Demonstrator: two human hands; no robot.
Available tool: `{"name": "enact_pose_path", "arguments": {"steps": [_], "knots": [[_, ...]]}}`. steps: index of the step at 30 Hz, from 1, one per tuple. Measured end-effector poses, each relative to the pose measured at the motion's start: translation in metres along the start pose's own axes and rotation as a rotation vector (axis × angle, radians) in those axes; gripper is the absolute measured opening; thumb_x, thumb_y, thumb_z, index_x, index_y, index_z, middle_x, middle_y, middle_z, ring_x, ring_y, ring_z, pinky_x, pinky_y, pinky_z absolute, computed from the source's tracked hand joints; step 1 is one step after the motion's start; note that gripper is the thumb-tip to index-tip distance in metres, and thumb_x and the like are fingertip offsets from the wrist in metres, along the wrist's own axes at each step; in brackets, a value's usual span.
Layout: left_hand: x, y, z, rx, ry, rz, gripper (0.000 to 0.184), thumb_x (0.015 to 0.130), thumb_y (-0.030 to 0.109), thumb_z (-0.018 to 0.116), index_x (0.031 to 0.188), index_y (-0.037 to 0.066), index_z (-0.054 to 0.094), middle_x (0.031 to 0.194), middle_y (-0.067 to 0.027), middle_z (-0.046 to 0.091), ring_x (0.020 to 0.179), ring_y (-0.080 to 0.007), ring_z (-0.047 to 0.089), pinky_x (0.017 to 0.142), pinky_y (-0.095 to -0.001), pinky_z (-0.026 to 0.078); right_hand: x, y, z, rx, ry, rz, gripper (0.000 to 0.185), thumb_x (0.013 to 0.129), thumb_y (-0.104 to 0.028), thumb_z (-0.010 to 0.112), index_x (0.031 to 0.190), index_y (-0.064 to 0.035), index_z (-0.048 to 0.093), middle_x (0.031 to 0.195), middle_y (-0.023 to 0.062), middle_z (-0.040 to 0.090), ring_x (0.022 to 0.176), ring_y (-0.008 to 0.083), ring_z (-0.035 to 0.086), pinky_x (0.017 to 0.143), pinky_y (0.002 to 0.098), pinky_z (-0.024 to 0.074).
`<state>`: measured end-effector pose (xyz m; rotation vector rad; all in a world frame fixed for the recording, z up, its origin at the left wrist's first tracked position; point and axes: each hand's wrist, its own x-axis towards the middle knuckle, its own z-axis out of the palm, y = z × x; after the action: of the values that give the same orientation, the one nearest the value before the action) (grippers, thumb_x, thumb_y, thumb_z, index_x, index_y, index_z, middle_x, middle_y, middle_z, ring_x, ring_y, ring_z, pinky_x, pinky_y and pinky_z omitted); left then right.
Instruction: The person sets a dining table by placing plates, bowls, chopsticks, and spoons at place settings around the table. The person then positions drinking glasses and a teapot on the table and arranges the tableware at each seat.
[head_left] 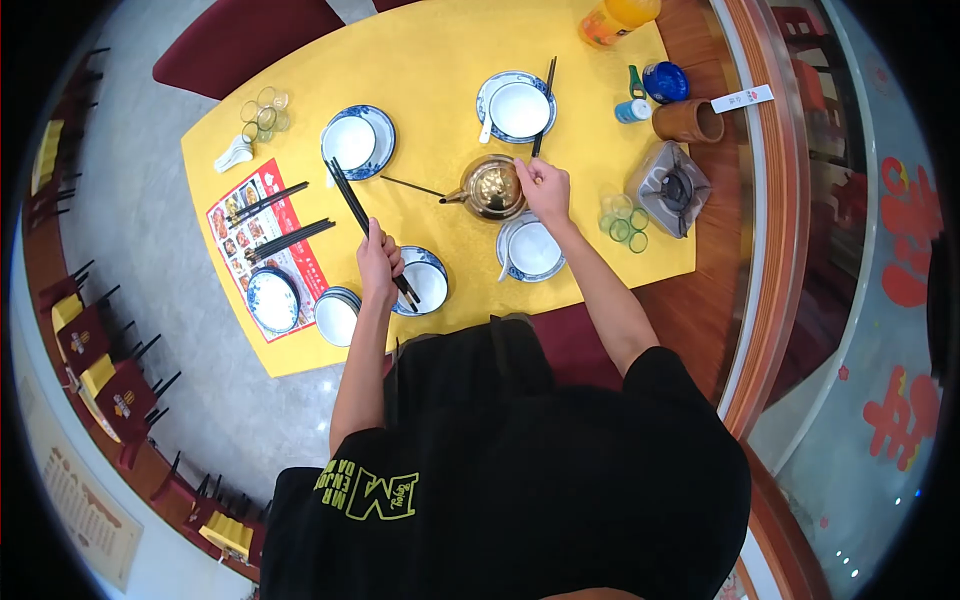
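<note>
My left hand [378,262] is closed around a bundle of dark chopsticks [350,195], which slants over the table's near side. Under the bundle's lower end is a white bowl [430,285] on a blue-rimmed plate. My right hand [545,190] is closed at the handle side of a shiny metal teapot [492,188]; its fingers cover the handle. Dark chopsticks [548,90] lean across the far plate, their lower end close to my right hand. Another dark chopstick [412,186] lies left of the spout. A bowl with a spoon [533,248] sits just below the teapot.
On the yellow table, a red menu sheet [228,225] carries more chopsticks [290,240] and stacked plates [273,300]. Glasses stand at the left [266,112] and right [625,225]. A burner [672,188], wooden cup [685,122] and orange bottle [618,20] line the right side.
</note>
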<state>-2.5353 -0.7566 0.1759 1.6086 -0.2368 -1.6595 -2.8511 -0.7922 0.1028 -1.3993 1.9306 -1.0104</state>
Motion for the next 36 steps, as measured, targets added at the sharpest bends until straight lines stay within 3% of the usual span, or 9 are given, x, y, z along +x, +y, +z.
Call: {"name": "enact_pose_path", "arguments": {"steps": [3,6,10,13,16,30,33,35,36], "knots": [[0.002,-0.010,-0.005,0.130,0.049,-0.006,0.043,0.106,0.027,0.057,0.071,0.020,0.033,0.061,0.0075,0.028,0.047,-0.0056,0.024,0.043,-0.0265,0.020,0.004,-0.003,0.009,0.065,0.030,0.039,0.048,0.095,-0.028,0.078,0.064,0.0011,0.056,0.051,0.0131,0.049,0.044,0.0240,0.045,0.048,0.0406,0.0348],[0.009,-0.016,0.008,0.306,0.182,0.043,0.041,0.104,0.026,0.058,0.071,0.020,0.035,0.060,0.0074,0.030,0.047,-0.0058,0.027,0.044,-0.0265,0.021,0.012,-0.017,0.018,0.117,0.039,0.068,0.047,0.094,-0.030,0.079,0.065,0.0008,0.057,0.051,0.0126,0.048,0.044,0.0227,0.043,0.048,0.0402,0.0347],[0.013,-0.013,0.023,0.090,0.180,0.035,0.044,0.108,0.032,0.058,0.071,0.017,0.039,0.058,0.0062,0.034,0.046,-0.0067,0.031,0.044,-0.0271,0.025,0.041,-0.066,0.033,0.160,0.096,0.106,0.051,0.095,-0.030,0.080,0.066,0.0027,0.054,0.053,0.0084,0.044,0.051,0.0124,0.035,0.050,0.0364,0.0335],[0.018,-0.022,0.023,-0.010,0.200,0.046,0.047,0.109,0.034,0.057,0.071,0.018,0.035,0.059,0.0072,0.030,0.047,-0.0061,0.028,0.044,-0.0268,0.023,0.071,-0.088,0.058,0.119,0.171,0.091,0.047,0.091,-0.033,0.080,0.065,0.0010,0.059,0.057,0.0181,0.058,0.049,0.0315,0.055,0.053,0.0429,0.0429],[0.011,-0.029,0.020,-0.036,0.206,0.029,0.048,0.110,0.034,0.057,0.071,0.018,0.033,0.059,0.0077,0.029,0.046,-0.0057,0.027,0.043,-0.0266,0.021,0.105,-0.098,0.093,0.097,0.211,0.069,0.045,0.091,-0.031,0.078,0.065,0.0001,0.059,0.058,0.0178,0.060,0.054,0.0364,0.059,0.057,0.0468,0.0459],[-0.025,-0.048,-0.002,0.001,0.193,-0.014,0.053,0.111,0.042,0.054,0.068,0.019,0.034,0.060,0.0077,0.027,0.047,-0.0051,0.024,0.043,-0.0259,0.016,0.228,-0.088,0.164,0.107,0.148,-0.054,0.035,0.090,-0.028,0.071,0.065,-0.0047,0.063,0.058,0.0150,0.065,0.055,0.0383,0.063,0.062,0.0494,0.0530],[-0.027,-0.050,0.001,0.007,0.162,-0.023,0.051,0.112,0.043,0.052,0.070,0.019,0.035,0.061,0.0078,0.027,0.048,-0.0053,0.024,0.043,-0.0261,0.017,0.226,-0.086,0.147,0.100,0.001,0.041,0.037,0.090,-0.034,0.074,0.068,-0.0050,0.066,0.068,0.0153,0.068,0.071,0.0377,0.068,0.072,0.0476,0.0551],[-0.024,-0.048,0.006,0.005,0.134,-0.019,0.050,0.113,0.043,0.051,0.072,0.018,0.035,0.062,0.0077,0.027,0.048,-0.0052,0.024,0.043,-0.0260,0.017,0.220,-0.082,0.134,0.000,-0.008,-0.205,0.034,0.094,-0.036,0.074,0.089,-0.0024,0.071,0.092,0.0171,0.071,0.095,0.0373,0.069,0.085,0.0464,0.0545],[-0.024,-0.048,0.009,-0.001,0.124,-0.007,0.049,0.113,0.044,0.050,0.074,0.018,0.036,0.062,0.0076,0.027,0.048,-0.0050,0.024,0.043,-0.0258,0.017,0.211,-0.080,0.120,-0.010,0.002,-0.203,0.034,0.094,-0.036,0.074,0.089,-0.0024,0.071,0.092,0.0171,0.071,0.095,0.0373,0.069,0.085,0.0464,0.0545]]}}
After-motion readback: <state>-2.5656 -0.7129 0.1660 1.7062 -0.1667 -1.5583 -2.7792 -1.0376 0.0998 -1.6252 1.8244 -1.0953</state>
